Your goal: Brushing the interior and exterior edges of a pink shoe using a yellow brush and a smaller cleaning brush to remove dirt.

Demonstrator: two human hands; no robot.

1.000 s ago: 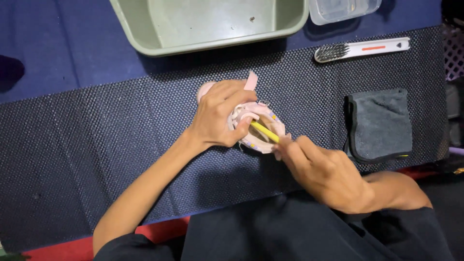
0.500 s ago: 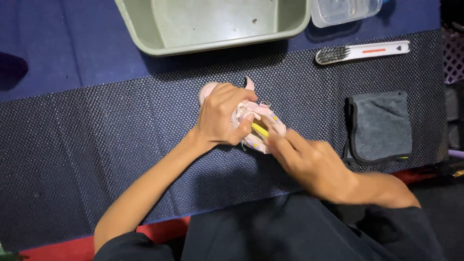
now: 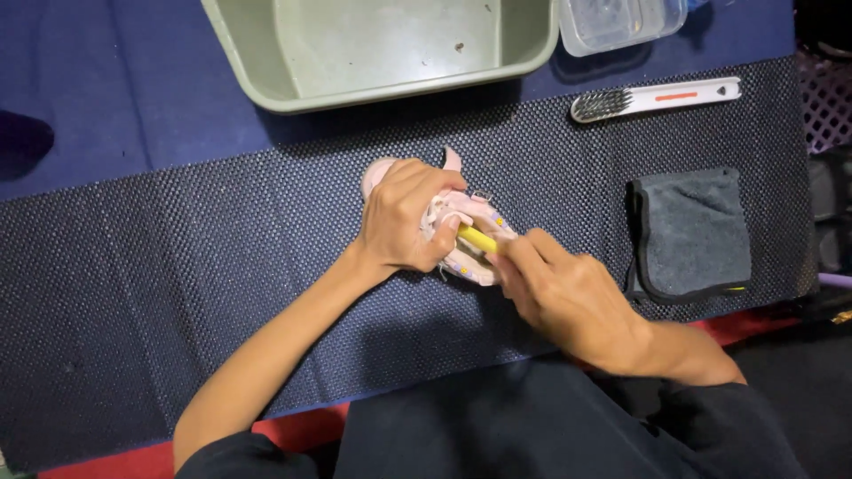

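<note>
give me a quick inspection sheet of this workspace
surface: dark textured mat over a blue cloth
job's things: small pink shoe on the mat; yellow tool pressed to it
clutter: green basin, clear container, white brush, folded grey cloth
grippers: left hand clasps the shoe; right hand holds the yellow tool in its fingers
cables: nothing seen
surroundings: red edge beside the person's dark clothing

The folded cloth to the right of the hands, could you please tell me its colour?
The folded cloth is dark grey with black edging, seen in the head view.
</note>
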